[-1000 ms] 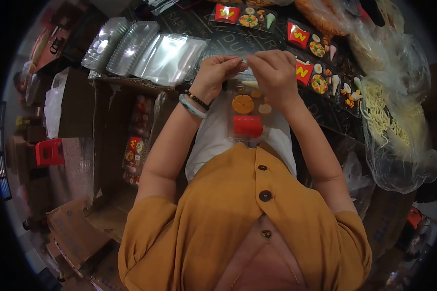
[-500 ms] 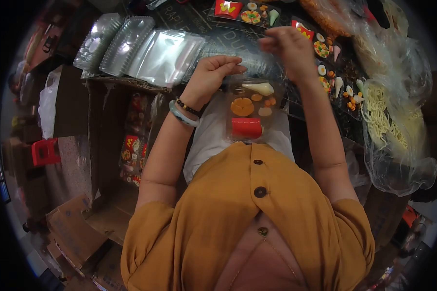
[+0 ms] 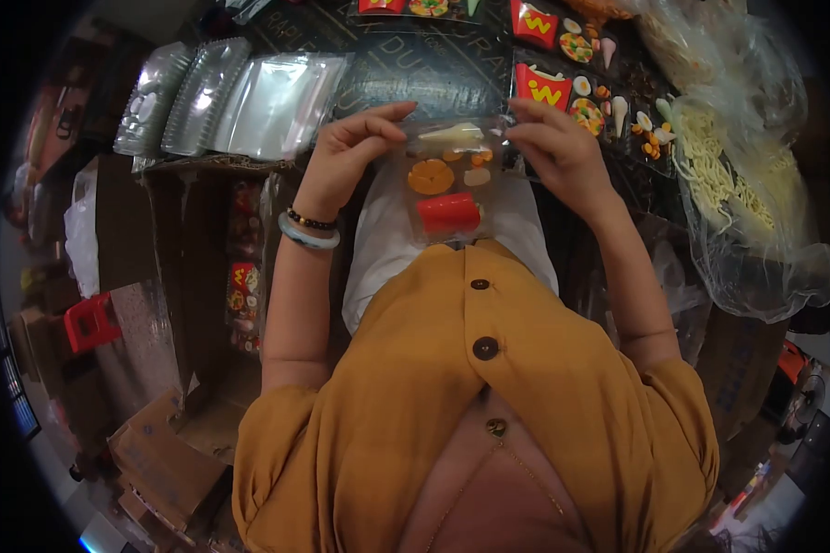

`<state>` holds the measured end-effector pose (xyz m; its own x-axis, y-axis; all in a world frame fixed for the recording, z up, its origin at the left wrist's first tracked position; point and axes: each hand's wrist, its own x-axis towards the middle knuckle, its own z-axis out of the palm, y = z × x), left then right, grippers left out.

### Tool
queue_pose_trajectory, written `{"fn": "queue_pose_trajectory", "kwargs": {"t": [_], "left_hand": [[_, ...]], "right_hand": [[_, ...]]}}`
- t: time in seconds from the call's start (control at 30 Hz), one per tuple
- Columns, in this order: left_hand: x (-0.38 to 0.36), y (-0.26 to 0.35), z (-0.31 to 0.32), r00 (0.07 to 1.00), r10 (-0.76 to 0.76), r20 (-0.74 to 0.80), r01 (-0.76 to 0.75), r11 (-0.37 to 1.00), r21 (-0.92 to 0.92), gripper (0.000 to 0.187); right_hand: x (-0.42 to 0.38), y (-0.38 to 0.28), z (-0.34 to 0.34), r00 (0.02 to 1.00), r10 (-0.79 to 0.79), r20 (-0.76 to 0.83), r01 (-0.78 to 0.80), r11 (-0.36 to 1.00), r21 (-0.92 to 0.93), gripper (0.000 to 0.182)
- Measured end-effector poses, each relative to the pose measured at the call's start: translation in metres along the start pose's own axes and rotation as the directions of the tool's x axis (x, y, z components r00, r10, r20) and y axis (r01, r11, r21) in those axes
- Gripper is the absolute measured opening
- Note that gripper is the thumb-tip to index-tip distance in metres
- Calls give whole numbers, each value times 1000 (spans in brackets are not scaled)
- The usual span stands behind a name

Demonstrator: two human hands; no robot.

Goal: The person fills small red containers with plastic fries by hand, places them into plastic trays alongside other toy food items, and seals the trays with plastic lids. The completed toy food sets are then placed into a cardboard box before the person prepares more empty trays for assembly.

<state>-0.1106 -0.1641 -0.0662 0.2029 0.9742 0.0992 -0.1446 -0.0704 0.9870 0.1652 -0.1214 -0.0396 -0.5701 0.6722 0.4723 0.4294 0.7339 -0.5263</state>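
Observation:
A clear plastic pack of toy food lies over my lap at the table's front edge, with an orange disc, a red roll and a pale cone-shaped piece inside. My left hand is at its upper left corner, thumb and fingers brought together near the edge. At the upper right corner my right hand pinches the pack's edge between thumb and fingers. Left of my hands, flat clear bags lie beside ridged clear plastic trays.
Red fries packs with toy food lie at the back right. Bags of pale noodle-like strands sit at the far right. An open cardboard box with filled packs stands at left, near a red stool.
My right hand has come down from above the table to the pack's upper right corner. My left hand has moved to its upper left corner. The view has shifted slightly.

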Motion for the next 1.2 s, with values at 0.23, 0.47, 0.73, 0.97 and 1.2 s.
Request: {"fn": "queue_pose_trajectory", "kwargs": {"t": [0.23, 0.47, 0.73, 0.97, 1.2], "left_hand": [[-26, -22, 15, 976, -128, -176, -20, 751, -660, 19], [-30, -29, 62, 894, -183, -410, 121, 977, -173, 16], [-47, 0, 111, 680, 605, 414, -647, 231, 726, 23], [-47, -64, 110, 894, 223, 388, -443, 314, 840, 28], [-31, -38, 58, 926, -98, 364, -119, 839, 530, 36]], "right_hand": [[-35, 14, 28, 996, -64, -62, 53, 984, -168, 21], [-40, 9, 17, 984, -178, -19, 168, 955, -246, 19], [-2, 61, -11, 990, -141, 13, 127, 837, -532, 34], [25, 51, 38, 958, -247, 144, 285, 867, -410, 20], [65, 27, 86, 932, -336, 135, 362, 861, -357, 26]]}}
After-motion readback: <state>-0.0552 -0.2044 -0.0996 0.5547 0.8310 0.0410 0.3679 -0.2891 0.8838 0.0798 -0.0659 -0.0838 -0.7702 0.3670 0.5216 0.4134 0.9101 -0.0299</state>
